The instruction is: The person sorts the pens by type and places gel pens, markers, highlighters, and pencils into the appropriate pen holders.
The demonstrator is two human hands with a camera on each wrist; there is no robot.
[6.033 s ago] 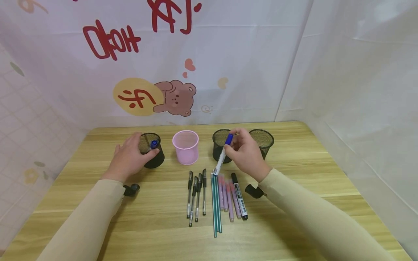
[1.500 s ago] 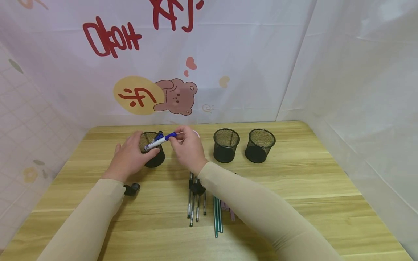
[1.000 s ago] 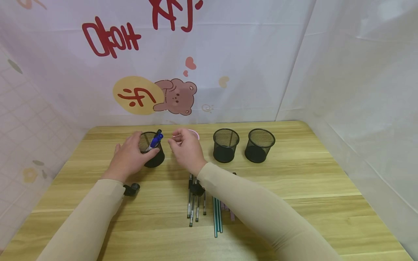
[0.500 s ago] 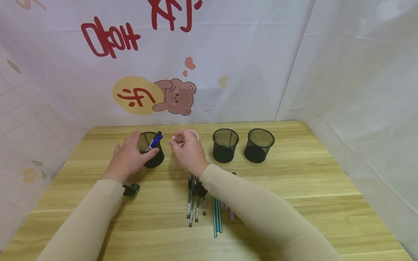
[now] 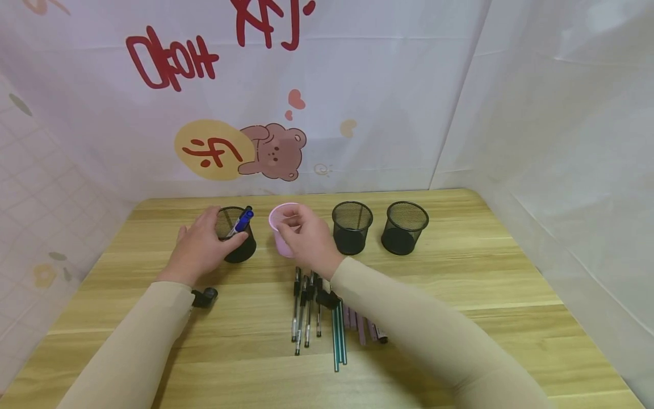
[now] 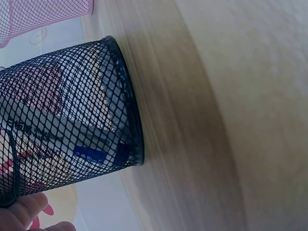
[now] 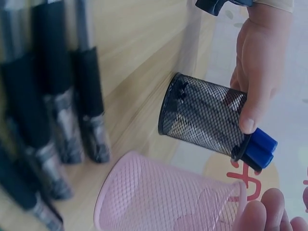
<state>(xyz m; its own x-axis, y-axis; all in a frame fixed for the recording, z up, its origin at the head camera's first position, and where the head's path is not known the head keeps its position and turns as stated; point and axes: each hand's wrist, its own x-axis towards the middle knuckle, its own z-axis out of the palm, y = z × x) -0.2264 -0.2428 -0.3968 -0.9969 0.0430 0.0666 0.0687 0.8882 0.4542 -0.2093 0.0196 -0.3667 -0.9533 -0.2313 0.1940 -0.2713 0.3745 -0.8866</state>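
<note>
My left hand [image 5: 201, 247] holds the leftmost black mesh pen cup [image 5: 242, 249] by its rim, thumb at the near side. Blue-capped markers [image 5: 244, 220] lean inside it, beside a black cap [image 5: 248, 208]. Two blue caps [image 7: 262, 147] stick out past the thumb in the right wrist view. Through the mesh, the left wrist view shows a white marker barrel [image 6: 53, 127]. My right hand [image 5: 314, 241] hovers in front of the pink mesh cup [image 5: 283, 244], partly covering it, with loosely bent fingers and nothing between them.
Two more black mesh cups [image 5: 349, 241] [image 5: 400, 241] stand to the right. Black-gripped gel pens [image 5: 296, 307], green pencils [image 5: 336, 343] and pink pens [image 5: 361, 329] lie in front, with a black marker [image 5: 380, 335] mostly under my right sleeve. A printed cloth [image 5: 388, 113] rises behind the table.
My right hand brought a blue-capped marker from the middle to the left cup and let it go inside. It has since drawn back rightward past the pink cup. My left hand has stayed put.
</note>
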